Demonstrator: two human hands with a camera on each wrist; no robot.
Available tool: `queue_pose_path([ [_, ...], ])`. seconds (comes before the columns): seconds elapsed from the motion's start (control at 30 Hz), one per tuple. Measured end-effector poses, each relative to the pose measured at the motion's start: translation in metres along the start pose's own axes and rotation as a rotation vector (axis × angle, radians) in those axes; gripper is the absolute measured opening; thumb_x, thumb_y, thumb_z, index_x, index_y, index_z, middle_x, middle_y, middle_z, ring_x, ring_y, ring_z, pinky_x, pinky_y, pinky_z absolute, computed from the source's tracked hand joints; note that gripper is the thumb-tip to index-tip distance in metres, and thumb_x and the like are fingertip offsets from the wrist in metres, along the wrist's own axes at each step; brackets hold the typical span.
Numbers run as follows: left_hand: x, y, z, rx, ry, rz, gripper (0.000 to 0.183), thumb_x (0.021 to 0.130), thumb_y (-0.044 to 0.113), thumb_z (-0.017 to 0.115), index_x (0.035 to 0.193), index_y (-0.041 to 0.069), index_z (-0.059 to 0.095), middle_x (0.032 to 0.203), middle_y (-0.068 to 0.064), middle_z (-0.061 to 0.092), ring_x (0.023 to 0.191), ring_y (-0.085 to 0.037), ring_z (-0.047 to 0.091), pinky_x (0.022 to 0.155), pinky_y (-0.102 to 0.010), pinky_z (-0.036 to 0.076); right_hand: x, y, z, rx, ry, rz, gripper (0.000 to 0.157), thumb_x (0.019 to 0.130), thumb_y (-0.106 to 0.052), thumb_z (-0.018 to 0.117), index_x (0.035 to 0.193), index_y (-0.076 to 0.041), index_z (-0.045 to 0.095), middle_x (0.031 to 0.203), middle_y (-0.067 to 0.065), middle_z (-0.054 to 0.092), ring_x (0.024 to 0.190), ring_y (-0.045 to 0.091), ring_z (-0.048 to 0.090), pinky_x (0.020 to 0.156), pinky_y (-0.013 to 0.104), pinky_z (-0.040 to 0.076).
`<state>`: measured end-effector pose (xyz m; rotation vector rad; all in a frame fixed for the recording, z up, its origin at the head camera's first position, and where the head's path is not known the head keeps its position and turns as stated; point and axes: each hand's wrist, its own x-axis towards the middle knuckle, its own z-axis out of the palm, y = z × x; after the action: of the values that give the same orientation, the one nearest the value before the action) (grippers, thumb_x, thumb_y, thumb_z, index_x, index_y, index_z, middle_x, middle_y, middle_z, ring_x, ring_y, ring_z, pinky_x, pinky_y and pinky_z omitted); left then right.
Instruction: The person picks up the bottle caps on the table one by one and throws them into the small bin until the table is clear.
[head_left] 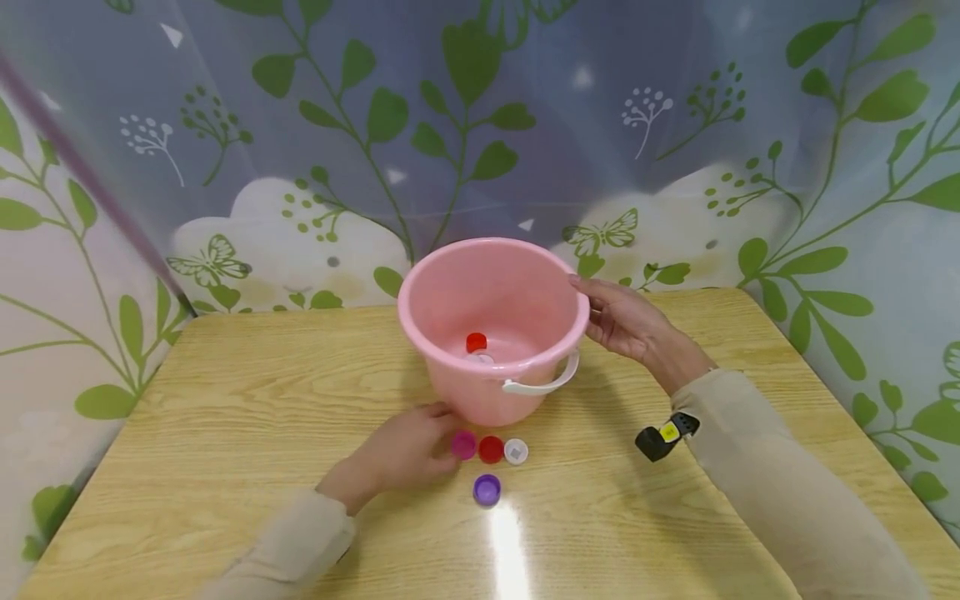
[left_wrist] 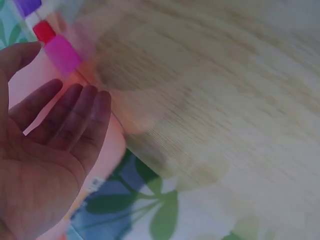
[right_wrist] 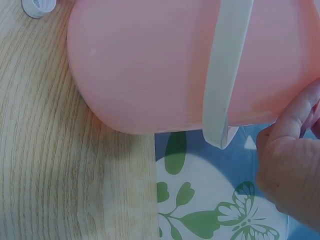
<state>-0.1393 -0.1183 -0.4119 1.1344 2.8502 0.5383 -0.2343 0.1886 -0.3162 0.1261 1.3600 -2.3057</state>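
Observation:
A pink bucket with a white handle stands upright on the table. On its right side my right hand grips the rim, fingertips over the edge. In front of it lie a magenta bottle cap, a red cap and a white cap in a row, with a purple cap nearer me. My left hand is beside the magenta cap; in the left wrist view its fingers are loosely bent, the thumb apart from them. Inside the bucket are another red cap and something whitish, partly hidden by the rim.
The wood-grain table ends at a curtain printed with leaves and butterflies, which closes in the back and both sides. A black band with a yellow patch is on the right wrist.

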Motion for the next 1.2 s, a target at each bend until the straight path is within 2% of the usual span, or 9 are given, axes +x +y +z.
queue_pose_path([
  [0.1, 0.002, 0.007, 0.003, 0.068, 0.017, 0.021, 0.029, 0.084, 0.025, 0.066, 0.11, 0.013, 0.066, 0.109, -0.001, 0.059, 0.097, -0.02, 0.058, 0.085, -0.036, 0.049, 0.0, 0.0, 0.001, -0.004, 0.006, 0.003, 0.028, 0.092, -0.019, 0.066, 0.113, -0.002, 0.058, 0.104, 0.008, 0.058, 0.078, 0.015, 0.065, 0.07, 0.022, 0.055],
  [0.23, 0.004, 0.015, 0.006, 0.125, 0.035, 0.037, 0.022, 0.085, 0.027, 0.067, 0.101, 0.013, 0.066, 0.1, 0.0, 0.06, 0.09, -0.019, 0.057, 0.081, -0.035, 0.05, -0.001, 0.0, 0.001, -0.007, 0.008, 0.006, 0.028, 0.092, -0.02, 0.065, 0.112, -0.002, 0.058, 0.102, 0.007, 0.059, 0.078, 0.015, 0.065, 0.07, 0.022, 0.055],
  [0.4, 0.008, 0.024, 0.008, 0.153, 0.037, 0.062, 0.009, 0.087, 0.022, 0.068, 0.091, 0.014, 0.068, 0.092, 0.0, 0.06, 0.083, -0.018, 0.056, 0.077, -0.033, 0.05, -0.001, 0.001, 0.0, -0.002, 0.002, -0.002, 0.026, 0.092, -0.019, 0.066, 0.111, -0.003, 0.06, 0.102, 0.007, 0.058, 0.077, 0.015, 0.065, 0.069, 0.022, 0.055],
  [0.57, 0.009, 0.026, 0.008, 0.155, 0.028, 0.051, 0.003, 0.086, 0.016, 0.068, 0.085, 0.013, 0.068, 0.084, 0.002, 0.06, 0.077, -0.016, 0.055, 0.074, -0.03, 0.049, 0.001, 0.001, 0.001, -0.012, 0.001, -0.003, 0.027, 0.091, -0.019, 0.066, 0.111, -0.002, 0.06, 0.103, 0.007, 0.058, 0.077, 0.015, 0.064, 0.068, 0.021, 0.055],
  [0.7, 0.01, 0.027, 0.006, 0.111, 0.007, 0.005, 0.007, 0.086, 0.01, 0.066, 0.08, 0.014, 0.067, 0.076, 0.004, 0.057, 0.069, -0.013, 0.052, 0.068, -0.026, 0.048, 0.0, 0.0, 0.0, -0.007, 0.01, -0.005, 0.026, 0.092, -0.02, 0.066, 0.11, -0.002, 0.059, 0.101, 0.007, 0.059, 0.076, 0.015, 0.065, 0.067, 0.021, 0.055],
  [0.87, 0.01, 0.029, 0.008, 0.103, 0.007, -0.039, 0.009, 0.086, 0.009, 0.067, 0.079, 0.014, 0.067, 0.076, 0.004, 0.057, 0.069, -0.012, 0.051, 0.066, -0.024, 0.047, -0.002, 0.0, 0.0, 0.001, 0.011, -0.005, 0.025, 0.091, -0.019, 0.066, 0.109, -0.003, 0.06, 0.1, 0.007, 0.06, 0.076, 0.015, 0.065, 0.067, 0.021, 0.055],
  [1.1, 0.009, 0.032, 0.012, 0.214, 0.05, -0.018, 0.011, 0.086, 0.011, 0.067, 0.076, 0.012, 0.065, 0.077, 0.0, 0.058, 0.071, -0.018, 0.056, 0.069, -0.032, 0.049, -0.001, 0.001, 0.0, -0.005, 0.002, -0.003, 0.029, 0.091, -0.02, 0.067, 0.112, -0.003, 0.059, 0.102, 0.007, 0.058, 0.076, 0.015, 0.065, 0.067, 0.021, 0.055],
  [1.2, 0.008, 0.032, 0.012, 0.207, 0.056, -0.007, 0.01, 0.086, 0.01, 0.067, 0.076, 0.012, 0.066, 0.078, 0.0, 0.059, 0.073, -0.019, 0.057, 0.071, -0.034, 0.049, -0.001, 0.001, -0.001, -0.007, -0.006, -0.002, 0.03, 0.092, -0.02, 0.066, 0.114, -0.002, 0.057, 0.103, 0.007, 0.057, 0.076, 0.014, 0.064, 0.067, 0.021, 0.055],
])
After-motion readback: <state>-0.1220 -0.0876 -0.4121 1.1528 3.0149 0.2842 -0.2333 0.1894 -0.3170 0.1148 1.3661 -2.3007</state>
